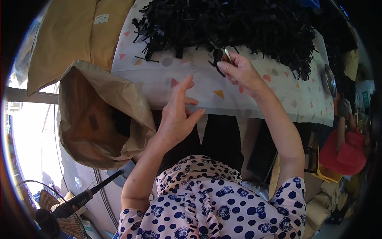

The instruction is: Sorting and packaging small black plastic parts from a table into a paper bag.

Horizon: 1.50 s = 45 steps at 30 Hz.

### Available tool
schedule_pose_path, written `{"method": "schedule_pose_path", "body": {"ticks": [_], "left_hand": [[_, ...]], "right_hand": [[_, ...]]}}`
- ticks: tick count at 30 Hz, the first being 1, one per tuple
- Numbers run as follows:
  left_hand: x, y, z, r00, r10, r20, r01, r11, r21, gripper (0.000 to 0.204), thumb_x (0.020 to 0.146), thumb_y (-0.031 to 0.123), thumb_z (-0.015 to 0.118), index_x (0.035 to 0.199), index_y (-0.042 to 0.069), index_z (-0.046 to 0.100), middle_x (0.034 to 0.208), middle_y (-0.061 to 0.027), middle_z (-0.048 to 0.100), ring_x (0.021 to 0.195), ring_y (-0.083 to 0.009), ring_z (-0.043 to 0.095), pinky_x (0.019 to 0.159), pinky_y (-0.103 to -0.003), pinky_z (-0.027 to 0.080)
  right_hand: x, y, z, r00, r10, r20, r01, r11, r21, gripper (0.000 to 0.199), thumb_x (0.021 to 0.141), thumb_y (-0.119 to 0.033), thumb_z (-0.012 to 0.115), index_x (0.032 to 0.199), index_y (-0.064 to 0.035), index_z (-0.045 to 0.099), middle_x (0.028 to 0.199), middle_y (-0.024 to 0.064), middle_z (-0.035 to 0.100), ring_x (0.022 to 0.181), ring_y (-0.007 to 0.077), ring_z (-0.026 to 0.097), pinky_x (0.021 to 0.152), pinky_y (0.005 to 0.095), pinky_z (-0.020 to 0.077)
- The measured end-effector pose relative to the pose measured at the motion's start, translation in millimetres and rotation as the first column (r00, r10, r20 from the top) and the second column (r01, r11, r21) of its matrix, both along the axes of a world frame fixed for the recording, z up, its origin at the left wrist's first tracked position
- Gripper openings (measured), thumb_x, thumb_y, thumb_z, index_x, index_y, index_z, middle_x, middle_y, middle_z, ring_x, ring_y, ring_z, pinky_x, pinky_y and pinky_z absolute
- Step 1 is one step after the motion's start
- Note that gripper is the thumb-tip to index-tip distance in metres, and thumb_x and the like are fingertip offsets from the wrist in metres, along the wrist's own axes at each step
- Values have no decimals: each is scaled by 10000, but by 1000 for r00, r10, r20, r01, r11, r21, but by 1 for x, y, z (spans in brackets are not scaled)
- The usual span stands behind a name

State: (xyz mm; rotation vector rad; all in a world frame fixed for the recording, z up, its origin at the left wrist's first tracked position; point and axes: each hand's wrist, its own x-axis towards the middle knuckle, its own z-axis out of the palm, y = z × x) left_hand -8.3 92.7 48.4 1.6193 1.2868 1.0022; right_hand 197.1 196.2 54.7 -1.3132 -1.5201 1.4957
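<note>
1. Head view, nearest the camera: a white top with dark blue dots [207, 207] fills the lower edge, and both bare forearms rise out of it toward the table.
2. Left of the body, an open brown paper sack [101, 115] leans with its mouth facing up; some dark pieces lie deep inside it. Below it stands a fan [51, 215] with a dark pole.
3. The left hand [177, 113] hovers over the near edge of the table, palm turned inward, fingers spread and apart, holding nothing. It sits between the sack and the right hand.
4. The table wears a white cloth with coloured triangles and dots [159, 79], bare in its near strip.
5. The right hand [240, 71] is farther out, above the cloth, its thumb and fingers pinched shut on a small black clip-like part [217, 59]; a pale sliver shows at the fingertips, too small to tell what it is.
6. Just beyond that hand, a big heap of black plastic parts [230, 28] covers the far side of the table, touching the cloth.
7. Far left, a folded tan sack [67, 40] lies beside the table. At far right, another person in red [344, 151] is partly seen.
</note>
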Motion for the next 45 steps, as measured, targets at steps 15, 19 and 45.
{"method": "schedule_pose_path", "body": {"ticks": [15,19,45], "left_hand": [[-10,21,-27,920,-148,362,252,933,-259,743,768,-4,722,1399,87,342,1108,-102,558,859,-125,623,738,-253,526],[-8,21,-33,897,-118,426,266,914,-306,716,789,-26,702,1405,67,349,1064,-78,558,871,-129,603,786,-265,517],[23,3,-41,979,121,166,-132,990,55,395,823,-61,591,1197,67,598,810,-65,547,659,-125,509,618,-247,450]], "right_hand": [[-19,-50,-30,978,169,-122,-183,976,-116,118,897,-125,618,945,-24,580,844,-58,523,745,13,457,672,188,411],[-20,-56,-39,976,154,-154,-175,976,-133,99,901,-110,599,941,-23,573,841,-54,514,749,18,453,660,183,399],[-40,-90,-34,950,-13,-311,-16,996,-88,312,986,-151,446,1264,-11,429,802,1,543,670,55,488,597,202,426]]}}
